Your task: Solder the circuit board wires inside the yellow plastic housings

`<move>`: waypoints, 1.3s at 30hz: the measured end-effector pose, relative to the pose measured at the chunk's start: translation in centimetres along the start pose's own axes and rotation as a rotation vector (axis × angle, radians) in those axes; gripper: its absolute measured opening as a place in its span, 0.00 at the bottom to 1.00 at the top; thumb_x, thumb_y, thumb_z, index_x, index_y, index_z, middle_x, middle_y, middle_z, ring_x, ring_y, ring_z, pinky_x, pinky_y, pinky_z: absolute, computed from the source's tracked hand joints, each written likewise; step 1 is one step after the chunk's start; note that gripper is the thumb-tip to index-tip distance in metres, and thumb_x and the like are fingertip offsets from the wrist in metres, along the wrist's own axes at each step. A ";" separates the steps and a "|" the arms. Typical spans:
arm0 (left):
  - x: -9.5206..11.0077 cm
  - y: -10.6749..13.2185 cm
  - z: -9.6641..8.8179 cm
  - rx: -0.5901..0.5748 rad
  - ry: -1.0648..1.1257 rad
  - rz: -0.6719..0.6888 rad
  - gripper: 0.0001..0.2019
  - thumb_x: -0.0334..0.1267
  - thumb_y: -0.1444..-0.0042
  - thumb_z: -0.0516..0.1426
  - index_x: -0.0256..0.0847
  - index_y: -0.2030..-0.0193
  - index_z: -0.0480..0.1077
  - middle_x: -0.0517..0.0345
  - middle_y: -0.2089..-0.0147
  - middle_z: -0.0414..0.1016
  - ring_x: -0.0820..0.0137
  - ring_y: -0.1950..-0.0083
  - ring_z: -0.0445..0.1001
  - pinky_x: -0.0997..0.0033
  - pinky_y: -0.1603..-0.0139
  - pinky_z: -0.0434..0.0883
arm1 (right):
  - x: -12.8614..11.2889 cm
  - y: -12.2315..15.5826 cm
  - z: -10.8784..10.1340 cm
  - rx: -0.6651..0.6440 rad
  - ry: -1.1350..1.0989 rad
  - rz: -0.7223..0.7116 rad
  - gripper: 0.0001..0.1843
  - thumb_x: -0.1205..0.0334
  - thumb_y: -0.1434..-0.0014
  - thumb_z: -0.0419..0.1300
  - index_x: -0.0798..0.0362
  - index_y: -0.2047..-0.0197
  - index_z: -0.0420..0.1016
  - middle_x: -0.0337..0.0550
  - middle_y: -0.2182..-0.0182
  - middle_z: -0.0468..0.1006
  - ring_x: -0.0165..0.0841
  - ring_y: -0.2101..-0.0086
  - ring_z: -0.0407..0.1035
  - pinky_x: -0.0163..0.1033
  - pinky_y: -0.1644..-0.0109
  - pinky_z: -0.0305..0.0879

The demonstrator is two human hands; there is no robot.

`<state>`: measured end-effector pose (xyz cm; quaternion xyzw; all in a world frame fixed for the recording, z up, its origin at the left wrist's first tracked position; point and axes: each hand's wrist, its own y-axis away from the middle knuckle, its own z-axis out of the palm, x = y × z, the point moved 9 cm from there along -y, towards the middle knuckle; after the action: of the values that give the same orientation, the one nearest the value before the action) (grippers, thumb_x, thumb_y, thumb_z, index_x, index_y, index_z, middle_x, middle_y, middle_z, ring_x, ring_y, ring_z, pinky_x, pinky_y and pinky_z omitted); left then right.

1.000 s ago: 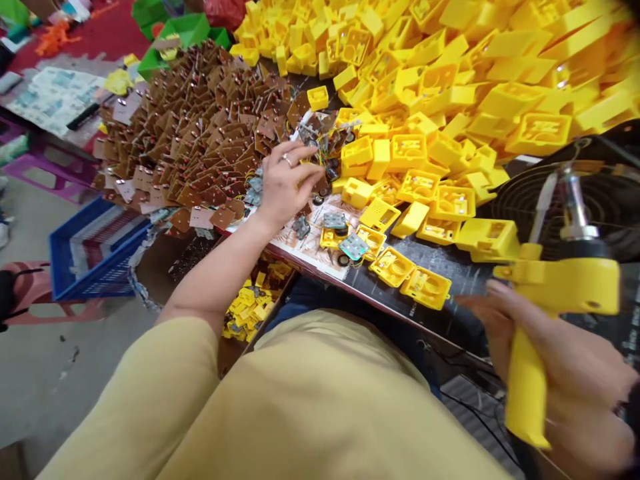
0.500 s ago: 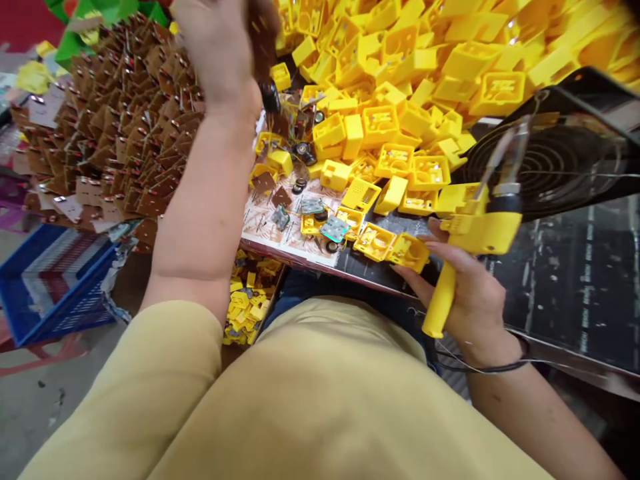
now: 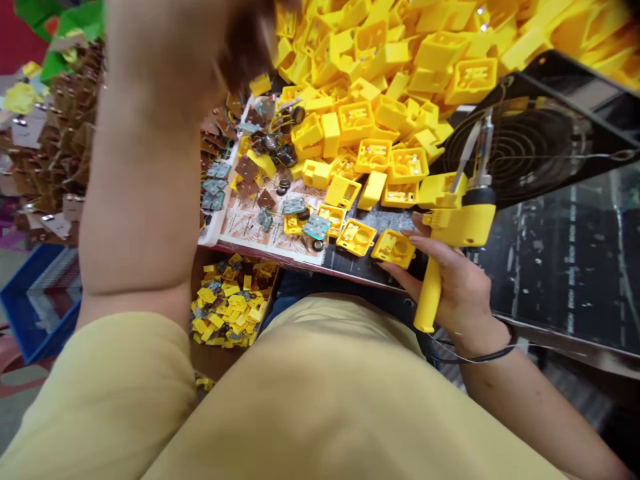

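My right hand (image 3: pixel 463 287) is closed around a yellow soldering gun (image 3: pixel 463 223), its metal tip upward. Its thumb and a finger also reach the edge of a yellow plastic housing (image 3: pixel 395 249) on the table edge. At the top left, my left hand (image 3: pixel 175 47) is smeared by motion and its fingers are hidden. Dark brown circuit boards (image 3: pixel 247 47), blurred along with it, appear to be in its grip. Beside the housing is another open yellow housing (image 3: pixel 356 237). A grey-green circuit board (image 3: pixel 316 227) rests on wired parts to the left.
Yellow housings (image 3: pixel 400 67) are heaped at the back. Brown boards (image 3: pixel 55 147) are piled at the left. A black fan (image 3: pixel 520 143) stands at right. Below the table edge is a box of small yellow parts (image 3: pixel 233 303); a blue basket (image 3: pixel 37 313) stands at far left.
My left hand and forearm have swung left and nearer the camera, the brown boards moving along. The view has shifted slightly; my right hand keeps its hold on the soldering gun.
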<state>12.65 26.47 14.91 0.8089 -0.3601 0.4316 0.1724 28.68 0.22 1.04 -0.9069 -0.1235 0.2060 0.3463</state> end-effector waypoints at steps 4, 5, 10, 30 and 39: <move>1.9 5.3 11.2 -0.018 -0.358 0.377 0.06 0.36 0.38 0.61 0.37 0.62 0.79 0.59 0.68 0.80 0.75 0.69 0.77 0.74 0.66 0.74 | -0.3 -0.6 0.3 -0.049 -0.004 -0.020 0.33 0.59 0.40 0.70 0.48 0.35 0.62 0.45 0.53 0.82 0.37 0.58 0.80 0.38 0.57 0.79; 1.5 6.2 14.0 -0.064 -0.454 0.419 0.08 0.35 0.35 0.58 0.39 0.61 0.79 0.59 0.67 0.81 0.73 0.67 0.78 0.72 0.63 0.75 | -0.5 -0.7 0.5 -0.060 -0.002 -0.028 0.31 0.58 0.38 0.69 0.48 0.36 0.63 0.44 0.54 0.82 0.37 0.58 0.80 0.38 0.58 0.79; -1.6 7.2 19.4 -0.131 -0.609 0.392 0.13 0.32 0.33 0.53 0.39 0.50 0.79 0.51 0.58 0.82 0.67 0.58 0.81 0.70 0.57 0.74 | -0.4 -1.0 0.7 -0.089 -0.026 -0.021 0.30 0.55 0.37 0.68 0.49 0.36 0.63 0.46 0.52 0.81 0.41 0.53 0.79 0.42 0.53 0.79; -1.5 6.3 18.7 -0.133 -0.315 0.152 0.05 0.32 0.40 0.61 0.38 0.62 0.80 0.59 0.66 0.85 0.72 0.65 0.81 0.76 0.61 0.71 | -1.5 -2.3 -0.2 0.090 -0.136 -0.058 0.19 0.67 0.36 0.64 0.47 0.44 0.67 0.36 0.59 0.82 0.30 0.62 0.78 0.36 0.54 0.76; -1.5 6.5 19.3 -0.235 -0.241 0.174 0.10 0.33 0.38 0.58 0.37 0.57 0.81 0.56 0.62 0.86 0.71 0.62 0.83 0.76 0.59 0.72 | -1.4 -2.5 -0.3 0.097 -0.104 -0.044 0.14 0.66 0.32 0.60 0.46 0.45 0.70 0.33 0.65 0.80 0.27 0.67 0.75 0.32 0.58 0.73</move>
<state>18.43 11.32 2.55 0.7948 -0.4947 0.2998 0.1835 27.41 1.34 3.32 -0.8743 -0.1511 0.2509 0.3872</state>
